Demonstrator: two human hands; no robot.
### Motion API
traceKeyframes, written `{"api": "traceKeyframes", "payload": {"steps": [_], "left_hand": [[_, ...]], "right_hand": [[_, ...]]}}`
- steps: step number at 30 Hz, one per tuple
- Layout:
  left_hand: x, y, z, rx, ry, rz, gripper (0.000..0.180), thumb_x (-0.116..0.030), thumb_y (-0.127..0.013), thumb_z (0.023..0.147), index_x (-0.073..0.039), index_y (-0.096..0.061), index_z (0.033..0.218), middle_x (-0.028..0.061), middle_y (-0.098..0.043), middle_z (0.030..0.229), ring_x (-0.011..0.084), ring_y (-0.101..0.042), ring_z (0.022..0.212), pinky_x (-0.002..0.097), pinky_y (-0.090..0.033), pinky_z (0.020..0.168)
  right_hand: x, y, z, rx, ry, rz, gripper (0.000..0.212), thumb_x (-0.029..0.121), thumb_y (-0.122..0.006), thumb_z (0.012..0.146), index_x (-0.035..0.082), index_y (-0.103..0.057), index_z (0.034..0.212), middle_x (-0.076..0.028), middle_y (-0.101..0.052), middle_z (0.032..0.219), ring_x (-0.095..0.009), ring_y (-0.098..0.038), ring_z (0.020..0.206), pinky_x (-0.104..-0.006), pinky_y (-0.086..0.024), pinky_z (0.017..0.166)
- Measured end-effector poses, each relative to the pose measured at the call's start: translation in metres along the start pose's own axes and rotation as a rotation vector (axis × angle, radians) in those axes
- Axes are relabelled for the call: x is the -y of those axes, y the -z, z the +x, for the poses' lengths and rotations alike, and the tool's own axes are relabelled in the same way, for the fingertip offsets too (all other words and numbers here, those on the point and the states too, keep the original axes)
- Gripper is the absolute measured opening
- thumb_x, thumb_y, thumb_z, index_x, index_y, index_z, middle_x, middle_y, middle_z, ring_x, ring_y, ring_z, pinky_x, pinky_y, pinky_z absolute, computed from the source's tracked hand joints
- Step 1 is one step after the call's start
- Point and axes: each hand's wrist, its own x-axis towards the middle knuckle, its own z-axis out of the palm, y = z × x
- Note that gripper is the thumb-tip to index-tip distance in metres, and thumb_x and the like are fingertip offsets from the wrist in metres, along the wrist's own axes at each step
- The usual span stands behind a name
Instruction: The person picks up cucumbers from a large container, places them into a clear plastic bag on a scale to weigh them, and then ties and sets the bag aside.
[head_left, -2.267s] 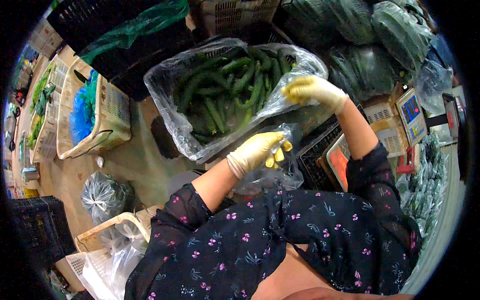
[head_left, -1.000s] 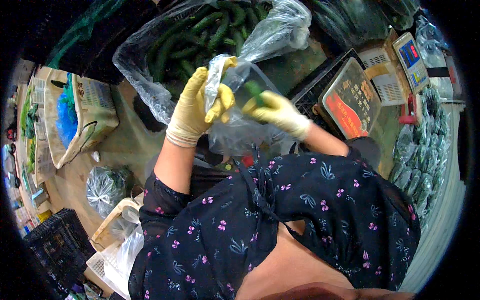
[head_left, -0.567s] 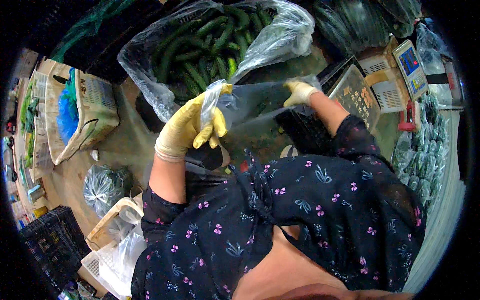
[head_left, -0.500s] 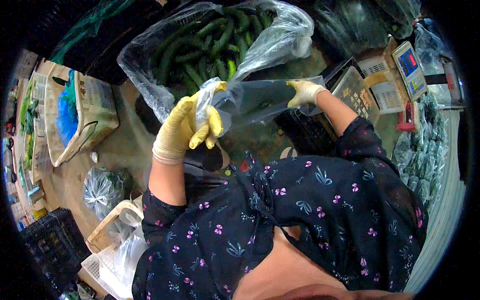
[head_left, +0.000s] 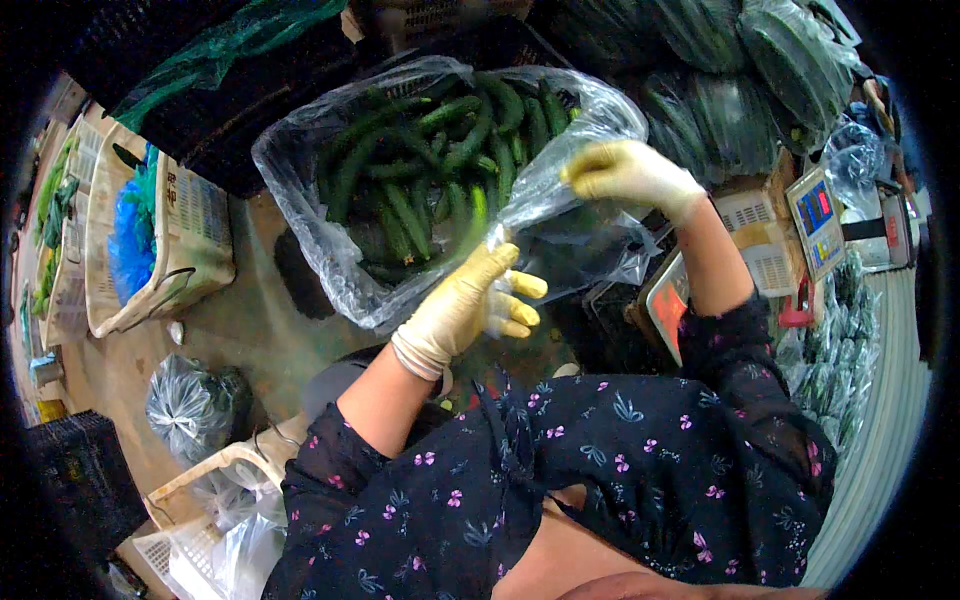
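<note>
My left hand (head_left: pixel 470 300), in a pale yellow glove, is closed on the gathered edge of a clear plastic bag (head_left: pixel 575 255). The bag stretches out to the right, over the near right side of a crate lined with clear plastic film (head_left: pixel 350 305). Many dark green cucumbers (head_left: pixel 405 215) lie heaped inside that liner. My right hand (head_left: pixel 635 178), gloved the same way, hovers above the liner's right side, just right of the cucumbers. Its fingers point left, loosely bent and somewhat blurred, with nothing visible in them.
At right stand a digital scale (head_left: pixel 815 222) and bagged cucumbers (head_left: pixel 835 350); more bagged cucumbers (head_left: pixel 720 120) are stacked at the back right. On the left are a white crate with blue plastic (head_left: pixel 165 240), a tied bag (head_left: pixel 195 400) and a crate of clear bags (head_left: pixel 225 510).
My right hand has let go of the bag's far end and risen toward the cucumbers. My left hand, still gripping the bag, has shifted right and nearer to me.
</note>
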Motion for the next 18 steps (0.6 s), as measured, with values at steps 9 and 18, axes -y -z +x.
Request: {"api": "traceKeyframes", "payload": {"steps": [9, 18], "left_hand": [[-0.004, -0.012, 0.008, 0.073, 0.026, -0.14, 0.065, -0.042, -0.054, 0.091, -0.022, -0.017, 0.141, 0.012, -0.059, 0.098, 0.0219, -0.063, 0.072, 0.0341, -0.052, 0.061], [-0.005, -0.005, 0.001, 0.058, 0.024, -0.112, 0.07, -0.042, -0.055, 0.09, -0.021, -0.015, 0.143, 0.0123, -0.059, 0.102, 0.0213, -0.063, 0.075, 0.0341, -0.053, 0.064]], "right_hand": [[-0.081, -0.043, 0.217, -0.304, -0.131, -0.847, 0.04, 0.013, -0.06, 0.073, 0.017, -0.062, 0.113, -0.012, -0.057, 0.115, -0.032, -0.054, 0.109, -0.0418, -0.047, 0.087], [-0.09, -0.033, 0.2, -0.429, 0.046, 0.021, 0.03, 0.03, -0.06, 0.082, 0.008, -0.066, 0.101, -0.01, -0.063, 0.108, -0.026, -0.058, 0.1, -0.0403, -0.044, 0.086]]}}
